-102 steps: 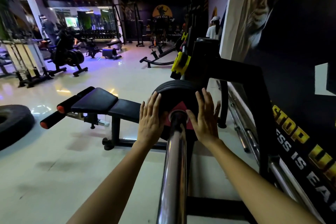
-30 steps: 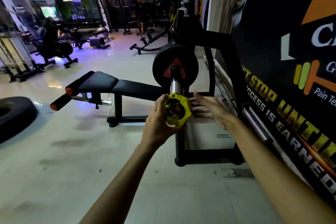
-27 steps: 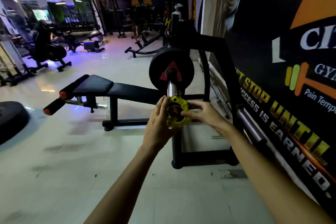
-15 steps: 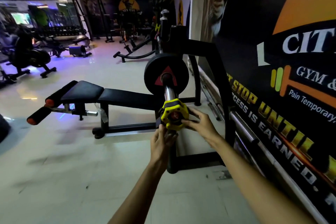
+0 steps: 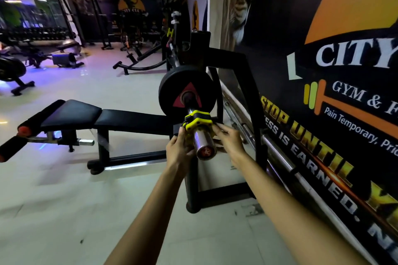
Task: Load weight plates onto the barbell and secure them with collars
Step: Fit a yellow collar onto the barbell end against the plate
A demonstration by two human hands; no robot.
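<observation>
Gripped the yellow-and-black plastic clamp collar (image 5: 197, 121) from both sides, left hand (image 5: 177, 149) and right hand (image 5: 229, 139) each curled round it. Had it on the chrome steel barbell sleeve (image 5: 202, 142), just outward of the round black red-marked weight plate (image 5: 170, 90), a sliver of bare sleeve between. Risked, likely, latching with that gap left, freeing the plate to creep outward on any tilt.

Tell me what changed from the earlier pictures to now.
Both hands left the weight plate; the left hand and right hand now grip a yellow collar, slid along the barbell sleeve from its tip toward the plate, not yet against it. Plate and bench stayed put.
</observation>
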